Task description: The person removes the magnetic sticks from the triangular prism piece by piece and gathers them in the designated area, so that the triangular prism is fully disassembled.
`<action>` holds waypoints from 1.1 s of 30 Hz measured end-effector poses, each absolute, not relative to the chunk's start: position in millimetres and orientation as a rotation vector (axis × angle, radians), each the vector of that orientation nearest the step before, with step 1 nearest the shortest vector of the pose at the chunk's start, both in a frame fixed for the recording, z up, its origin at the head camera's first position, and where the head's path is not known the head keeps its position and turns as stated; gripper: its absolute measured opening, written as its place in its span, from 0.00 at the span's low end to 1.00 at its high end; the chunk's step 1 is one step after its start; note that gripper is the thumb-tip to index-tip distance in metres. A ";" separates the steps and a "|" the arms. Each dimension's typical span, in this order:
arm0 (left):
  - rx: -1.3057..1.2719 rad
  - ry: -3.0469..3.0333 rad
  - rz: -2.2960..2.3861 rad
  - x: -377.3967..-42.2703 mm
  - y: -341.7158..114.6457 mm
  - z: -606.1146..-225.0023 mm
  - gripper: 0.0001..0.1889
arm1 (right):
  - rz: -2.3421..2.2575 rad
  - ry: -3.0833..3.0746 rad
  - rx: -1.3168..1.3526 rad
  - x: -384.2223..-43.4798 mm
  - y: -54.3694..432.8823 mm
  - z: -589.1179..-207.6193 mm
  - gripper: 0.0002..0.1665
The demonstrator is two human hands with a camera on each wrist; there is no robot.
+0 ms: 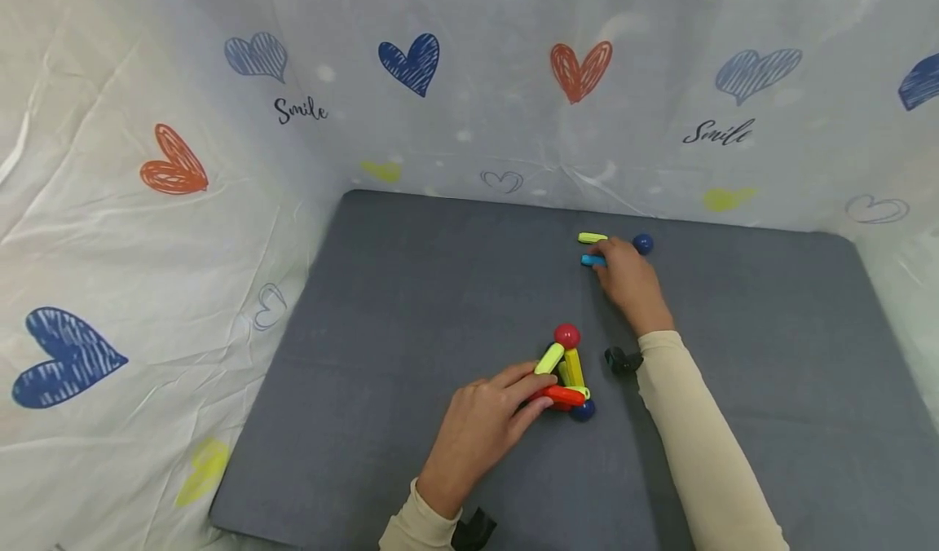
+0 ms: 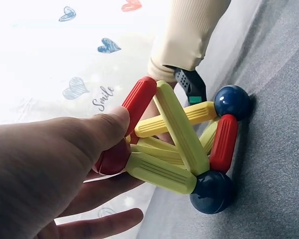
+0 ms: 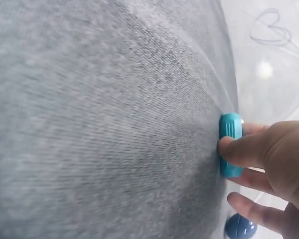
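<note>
My left hand [image 1: 480, 420] holds a structure of magnetic building rods and balls low over the table. In the left wrist view its thumb presses by a red rod [image 2: 141, 102] and a dark red ball [image 2: 114, 158]. Yellow-green rods [image 2: 182, 132], a yellow rod [image 2: 202, 112] and another red rod [image 2: 224, 144] run to two dark blue balls [image 2: 232, 102] at the table side. My right hand [image 1: 632, 282], reaching to the far side, pinches a blue magnetic rod [image 3: 231, 130] between thumb and fingers at the table surface.
Beyond the right hand lie a yellow-green rod [image 1: 591, 238] and a dark blue ball [image 1: 642, 244], near the back edge of the grey table [image 1: 411, 290]. A white sheet printed with hearts [image 1: 499, 135] hangs behind the table and along its left side.
</note>
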State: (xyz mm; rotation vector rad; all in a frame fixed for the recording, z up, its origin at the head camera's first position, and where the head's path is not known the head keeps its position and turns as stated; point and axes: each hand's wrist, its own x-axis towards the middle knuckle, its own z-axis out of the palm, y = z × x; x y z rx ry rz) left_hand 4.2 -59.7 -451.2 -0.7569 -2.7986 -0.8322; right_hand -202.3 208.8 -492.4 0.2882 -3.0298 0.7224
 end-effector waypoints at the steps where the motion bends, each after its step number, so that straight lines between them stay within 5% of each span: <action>1: -0.755 -2.799 -0.832 4.1 -59.8 -451.3 0.18 | 0.720 -3.024 0.291 -204.3 208.6 -492.7 0.12; 33: -0.778 -2.778 -0.853 3.3 -61.9 -452.9 0.18 | 0.728 -3.022 0.285 -221.9 204.9 -494.4 0.14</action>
